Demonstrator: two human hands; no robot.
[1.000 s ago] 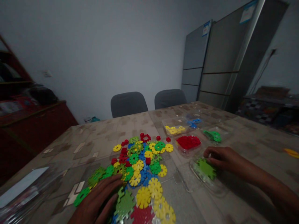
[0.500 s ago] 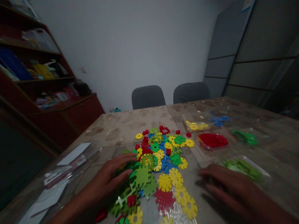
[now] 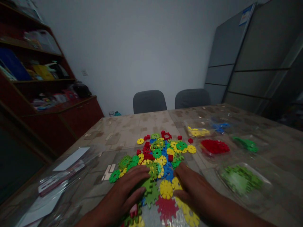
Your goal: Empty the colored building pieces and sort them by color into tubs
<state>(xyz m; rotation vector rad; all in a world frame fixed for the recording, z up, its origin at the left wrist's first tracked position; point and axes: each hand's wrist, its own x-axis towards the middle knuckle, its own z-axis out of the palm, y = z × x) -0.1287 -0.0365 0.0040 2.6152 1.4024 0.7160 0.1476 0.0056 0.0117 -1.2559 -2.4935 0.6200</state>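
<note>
A pile of plastic interlocking pieces lies on the table in front of me: yellow notched discs [image 3: 166, 189], green notched discs [image 3: 157, 153], light green square pieces [image 3: 151, 195], blue pieces [image 3: 168, 171] and red pieces [image 3: 146, 147]. My left hand [image 3: 126, 194] is over the pile's near left side, beside the light green squares, its fingers stretched and thumb apart. On the other side, my right hand [image 3: 194, 186] reaches over yellow discs, thumb apart from the fingers. Nothing shows in either hand. A red toothed square [image 3: 167, 209] lies between my wrists.
Clear trays to the right hold light green pieces [image 3: 243, 179], red pieces [image 3: 215, 147], green pieces [image 3: 247, 144], yellow pieces [image 3: 197, 131] and blue pieces [image 3: 221, 127]. White cards and clear plastic packaging [image 3: 61, 179] lie left. Two grey chairs [image 3: 150, 101] stand beyond the table.
My right hand has moved left, from beside the light green tray to the pile's yellow discs. My left hand has shifted slightly right and nearer, uncovering green pieces on the pile's left side.
</note>
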